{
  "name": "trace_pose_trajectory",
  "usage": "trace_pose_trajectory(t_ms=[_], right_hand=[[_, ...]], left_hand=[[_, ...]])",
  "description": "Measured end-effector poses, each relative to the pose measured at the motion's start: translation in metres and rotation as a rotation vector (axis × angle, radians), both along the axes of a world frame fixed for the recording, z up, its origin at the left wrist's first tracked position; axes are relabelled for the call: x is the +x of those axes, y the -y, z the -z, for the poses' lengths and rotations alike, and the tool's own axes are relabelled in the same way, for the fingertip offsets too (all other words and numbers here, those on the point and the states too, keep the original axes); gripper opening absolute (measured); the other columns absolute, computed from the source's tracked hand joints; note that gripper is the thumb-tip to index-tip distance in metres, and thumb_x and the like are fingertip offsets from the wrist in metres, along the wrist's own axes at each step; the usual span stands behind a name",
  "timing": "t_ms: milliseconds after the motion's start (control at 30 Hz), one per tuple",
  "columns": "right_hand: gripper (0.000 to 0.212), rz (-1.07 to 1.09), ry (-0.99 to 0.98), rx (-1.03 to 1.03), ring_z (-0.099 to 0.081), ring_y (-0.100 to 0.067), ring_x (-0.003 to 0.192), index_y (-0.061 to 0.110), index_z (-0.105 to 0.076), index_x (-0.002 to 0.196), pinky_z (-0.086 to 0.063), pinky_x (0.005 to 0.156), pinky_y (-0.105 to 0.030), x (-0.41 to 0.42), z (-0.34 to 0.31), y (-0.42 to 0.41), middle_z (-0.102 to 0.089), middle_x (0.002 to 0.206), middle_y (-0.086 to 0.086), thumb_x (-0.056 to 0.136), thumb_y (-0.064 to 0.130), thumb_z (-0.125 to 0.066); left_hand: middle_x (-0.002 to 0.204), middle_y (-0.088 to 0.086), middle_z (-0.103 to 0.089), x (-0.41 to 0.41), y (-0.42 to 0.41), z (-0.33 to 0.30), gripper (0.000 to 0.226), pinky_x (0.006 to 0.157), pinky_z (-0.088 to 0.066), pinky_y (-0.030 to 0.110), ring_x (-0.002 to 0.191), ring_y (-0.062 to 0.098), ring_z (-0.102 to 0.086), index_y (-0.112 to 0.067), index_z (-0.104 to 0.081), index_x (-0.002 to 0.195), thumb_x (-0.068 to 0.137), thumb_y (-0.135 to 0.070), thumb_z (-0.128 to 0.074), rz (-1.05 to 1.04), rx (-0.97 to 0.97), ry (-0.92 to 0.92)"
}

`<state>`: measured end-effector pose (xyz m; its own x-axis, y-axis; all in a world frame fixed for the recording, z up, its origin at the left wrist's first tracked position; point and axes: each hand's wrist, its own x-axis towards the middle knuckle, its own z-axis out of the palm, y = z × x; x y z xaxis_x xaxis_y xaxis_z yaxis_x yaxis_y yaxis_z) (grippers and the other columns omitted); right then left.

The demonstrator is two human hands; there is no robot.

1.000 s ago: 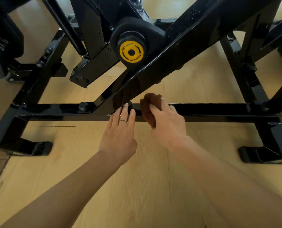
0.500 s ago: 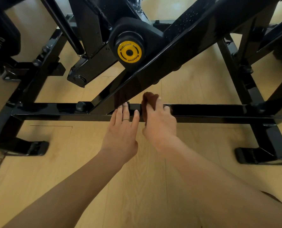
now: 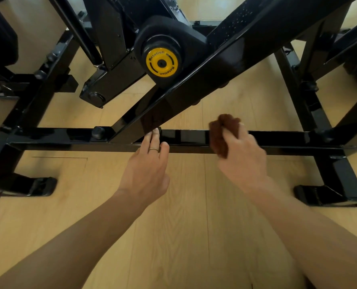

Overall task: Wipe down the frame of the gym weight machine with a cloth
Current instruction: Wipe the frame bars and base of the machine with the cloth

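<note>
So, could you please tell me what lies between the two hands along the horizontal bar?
In the head view, only bare glossy bar lies between the left hand and the cloth in the right hand.

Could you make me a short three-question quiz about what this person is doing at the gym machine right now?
1. True or false: the right hand holds a brown cloth against the low crossbar.
2. Which word is printed on the yellow disc? A) Rotation B) Release C) Lock
3. Fill in: the left hand wears a ____ on one of its fingers.

Key: 1 true. 2 A. 3 ring; that hand rests with straight fingers on the crossbar where the diagonal beam meets it.
</note>
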<state>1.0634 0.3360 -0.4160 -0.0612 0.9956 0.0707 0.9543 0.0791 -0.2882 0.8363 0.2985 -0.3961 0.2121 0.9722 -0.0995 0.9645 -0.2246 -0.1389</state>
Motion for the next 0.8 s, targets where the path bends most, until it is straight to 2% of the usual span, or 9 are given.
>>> trace_pose_trajectory(t_ms=[67,167,333,467,633,700,800], right_hand=[[0.076,0.098,0.014,-0.008,-0.054,-0.026,0.109,0.025,-0.043,0.149,-0.057,0.089,-0.042,0.013,0.000,0.001,-0.039,0.149,-0.011,0.084,0.030,-0.081],[0.077,0.168,0.059,-0.050,-0.048,-0.031,0.120,0.024,-0.040,0.151,-0.055,0.095,-0.045,-0.017,-0.003,0.003,-0.027,0.157,-0.012,0.085,0.030,-0.080],[0.076,-0.027,0.049,-0.070,-0.045,-0.029,0.120,0.028,-0.039,0.151,-0.052,0.095,-0.042,-0.101,-0.008,-0.004,-0.016,0.160,-0.008,0.086,0.022,-0.078],[0.075,-0.193,0.004,-0.043,-0.050,-0.025,0.115,0.032,-0.040,0.150,-0.055,0.089,-0.038,-0.123,-0.006,-0.008,-0.023,0.160,-0.004,0.086,0.031,-0.079],[0.070,-0.200,-0.010,-0.010,-0.053,-0.023,0.114,0.032,-0.043,0.149,-0.056,0.091,-0.040,-0.070,-0.005,-0.008,-0.038,0.151,-0.001,0.088,0.031,-0.076],[0.067,-0.114,-0.015,0.000,-0.055,-0.021,0.112,0.030,-0.045,0.149,-0.054,0.092,-0.036,-0.030,-0.007,-0.005,-0.042,0.148,-0.001,0.089,0.031,-0.075],[0.064,0.097,-0.013,-0.010,-0.056,-0.019,0.104,0.028,-0.048,0.149,-0.050,0.088,-0.033,0.030,-0.012,-0.001,-0.047,0.144,-0.003,0.090,0.032,-0.075]], left_hand=[[0.169,0.017,-0.006,0.000,0.001,0.000,0.075,0.116,-0.036,0.033,0.157,0.029,-0.008,-0.012,-0.020,0.157,0.098,-0.048,-0.050,-0.008,0.006,0.025],[0.170,0.014,-0.005,-0.001,0.001,-0.001,0.078,0.119,-0.030,0.033,0.157,0.027,-0.006,-0.013,-0.015,0.160,0.098,-0.045,-0.050,-0.034,0.013,0.088],[0.171,0.008,-0.003,-0.006,0.002,0.003,0.086,0.120,-0.013,0.031,0.158,0.022,-0.003,-0.012,-0.010,0.162,0.095,-0.037,-0.059,-0.048,0.021,0.111],[0.167,0.009,-0.023,-0.006,0.001,-0.001,0.085,0.115,-0.009,0.029,0.155,0.022,-0.018,-0.010,-0.022,0.159,0.091,-0.037,-0.066,-0.037,0.064,0.080],[0.169,0.017,0.000,0.002,0.001,-0.004,0.086,0.124,-0.009,0.038,0.157,0.030,-0.003,-0.013,-0.003,0.162,0.097,-0.029,-0.056,-0.048,-0.011,-0.010],[0.169,0.020,0.004,0.006,-0.001,-0.007,0.086,0.125,-0.009,0.042,0.157,0.033,-0.001,-0.014,0.004,0.162,0.100,-0.035,-0.052,-0.049,-0.032,-0.061],[0.169,0.020,-0.001,0.014,-0.006,-0.012,0.086,0.126,-0.008,0.044,0.157,0.035,-0.002,-0.014,0.005,0.162,0.101,-0.040,-0.051,-0.028,-0.037,-0.092]])
